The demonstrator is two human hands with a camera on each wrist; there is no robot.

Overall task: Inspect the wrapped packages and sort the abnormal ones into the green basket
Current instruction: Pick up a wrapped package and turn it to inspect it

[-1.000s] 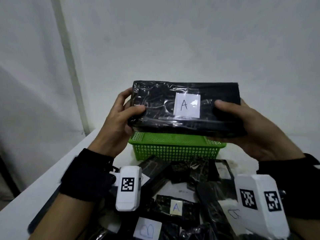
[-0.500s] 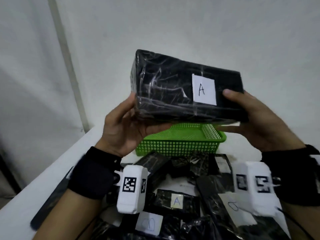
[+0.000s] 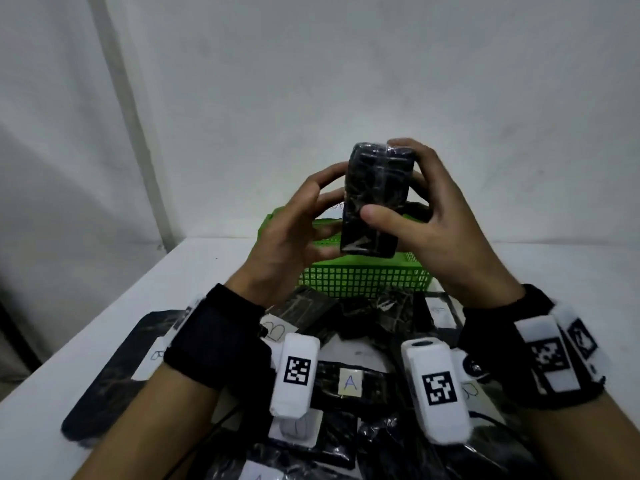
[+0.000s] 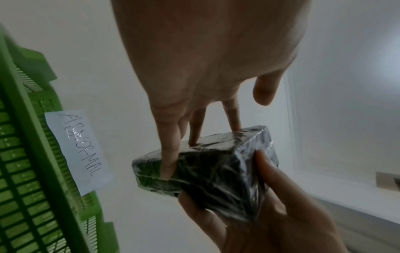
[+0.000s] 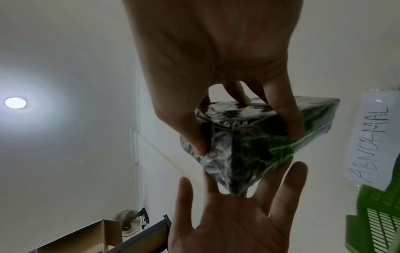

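A black package (image 3: 375,199) wrapped in clear film stands on end in the air above the green basket (image 3: 363,280), its narrow face toward me. My right hand (image 3: 433,220) grips it, thumb across the front and fingers over the top. My left hand (image 3: 298,230) touches its left side with spread, straight fingers. In the right wrist view the left hand's fingertips (image 5: 298,172) meet the package (image 5: 249,145) from below. In the left wrist view straight fingers (image 4: 171,154) press on the package (image 4: 216,171). Its label is hidden.
The basket (image 4: 21,171) carries a paper tag reading ABNORMAL (image 4: 80,150). Several more wrapped black packages with lettered labels, one marked A (image 3: 349,382), lie heaped on the white table (image 3: 121,306) in front of the basket. The table's left edge runs close by; a wall stands behind.
The package has turned from broadside, with its A label facing me, to end-on and upright. My left hand has gone from gripping its end to touching it with spread fingers.
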